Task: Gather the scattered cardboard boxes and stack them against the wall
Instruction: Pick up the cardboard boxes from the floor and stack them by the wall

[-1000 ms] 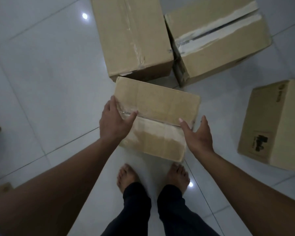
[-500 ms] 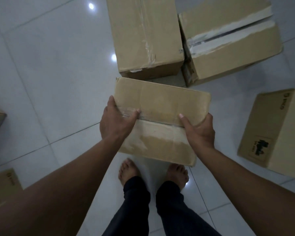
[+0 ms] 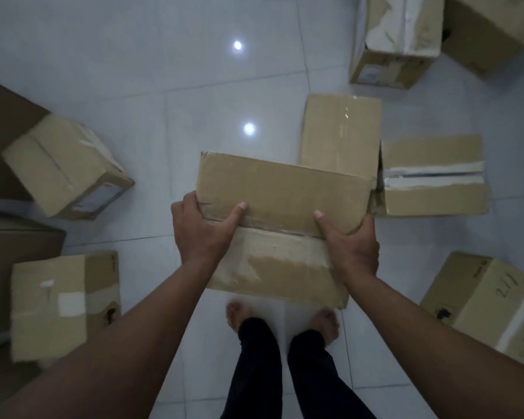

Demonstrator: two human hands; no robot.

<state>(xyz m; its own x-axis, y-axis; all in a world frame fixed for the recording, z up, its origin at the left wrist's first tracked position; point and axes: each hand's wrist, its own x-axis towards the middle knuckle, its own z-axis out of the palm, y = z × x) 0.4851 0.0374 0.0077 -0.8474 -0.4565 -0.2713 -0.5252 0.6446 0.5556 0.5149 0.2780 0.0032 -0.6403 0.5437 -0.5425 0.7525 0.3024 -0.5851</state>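
A flat brown cardboard box [image 3: 280, 195] with a taped seam is held up above my bare feet. My left hand [image 3: 201, 229] grips its left end, thumb lying across the top. My right hand [image 3: 350, 243] grips its right end, thumb on top and fingers wrapped under the side. Other cardboard boxes lie scattered on the white tiled floor: a plain one [image 3: 341, 136] just behind the held box, one with torn white tape [image 3: 433, 176] to its right, and a torn one [image 3: 394, 40] further back.
More boxes sit at left [image 3: 64, 173], lower left [image 3: 61, 303], lower right [image 3: 484, 303] and the top right corner [image 3: 490, 28]. Dark brown flat surfaces [image 3: 9, 122] fill the left edge. Bare tiled floor [image 3: 164, 71] stretches ahead on the left.
My right hand closed onto the box's right end and both hands raised it. The view widened as my head rose, bringing several more boxes into sight at left and right.
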